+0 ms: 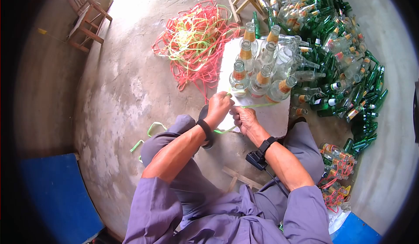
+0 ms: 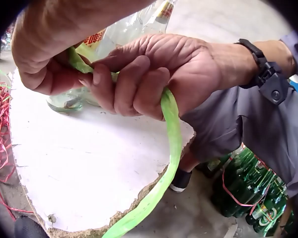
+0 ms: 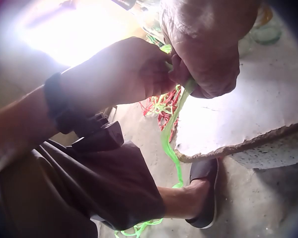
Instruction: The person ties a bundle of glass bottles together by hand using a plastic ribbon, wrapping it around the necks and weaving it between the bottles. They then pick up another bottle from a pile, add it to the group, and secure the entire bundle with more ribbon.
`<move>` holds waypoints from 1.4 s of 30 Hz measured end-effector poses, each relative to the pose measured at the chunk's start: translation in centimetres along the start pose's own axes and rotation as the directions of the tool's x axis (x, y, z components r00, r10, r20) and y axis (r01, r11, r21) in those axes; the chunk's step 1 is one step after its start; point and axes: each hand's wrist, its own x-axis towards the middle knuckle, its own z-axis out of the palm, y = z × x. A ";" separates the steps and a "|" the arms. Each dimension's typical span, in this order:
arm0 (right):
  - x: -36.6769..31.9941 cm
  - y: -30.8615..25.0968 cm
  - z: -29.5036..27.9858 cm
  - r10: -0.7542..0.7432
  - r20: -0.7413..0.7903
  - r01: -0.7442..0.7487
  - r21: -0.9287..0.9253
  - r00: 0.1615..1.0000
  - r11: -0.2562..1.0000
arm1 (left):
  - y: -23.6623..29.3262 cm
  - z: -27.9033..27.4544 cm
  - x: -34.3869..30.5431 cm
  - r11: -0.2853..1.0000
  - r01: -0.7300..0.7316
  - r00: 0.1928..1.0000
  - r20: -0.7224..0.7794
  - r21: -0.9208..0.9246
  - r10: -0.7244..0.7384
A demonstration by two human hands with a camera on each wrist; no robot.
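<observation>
My left hand (image 1: 219, 108) and right hand (image 1: 245, 119) meet at the near edge of a white-topped board (image 2: 84, 163). Both grip a flat green plastic strap (image 1: 262, 105), which runs from them along the near side of a group of clear glass bottles (image 1: 260, 82). In the left wrist view, the right hand's fingers (image 2: 126, 91) curl round the strap, and its tail hangs over the board's edge. The left hand's fingers (image 2: 54, 79) pinch the strap right beside them. The bottles stand upright, close together, with orange labels on their necks.
A tangled heap of red and green straps (image 1: 196, 43) lies on the floor beyond the board. Many green and clear bottles (image 1: 336, 47) are piled along the right wall. Strapped bundles (image 2: 248, 188) stand near the right leg. Wooden chairs (image 1: 87, 21) are at the back.
</observation>
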 end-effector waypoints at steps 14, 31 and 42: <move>0.4 -1.2 -1.5 0.010 -0.010 -0.010 -0.064 1.000 0.998 | 1.9 -3.3 5.6 0.995 0.090 0.996 -0.010 0.053 -0.089; 0.4 -2.7 -3.2 -0.134 -0.168 0.072 -0.333 0.977 0.940 | 1.2 -2.7 6.9 0.951 0.141 0.989 -0.007 -0.274 -0.149; 1.5 -1.3 -4.4 -0.310 -0.118 0.238 -0.410 0.943 0.880 | 1.4 -2.7 5.4 0.923 0.262 0.960 -0.023 -0.281 -0.279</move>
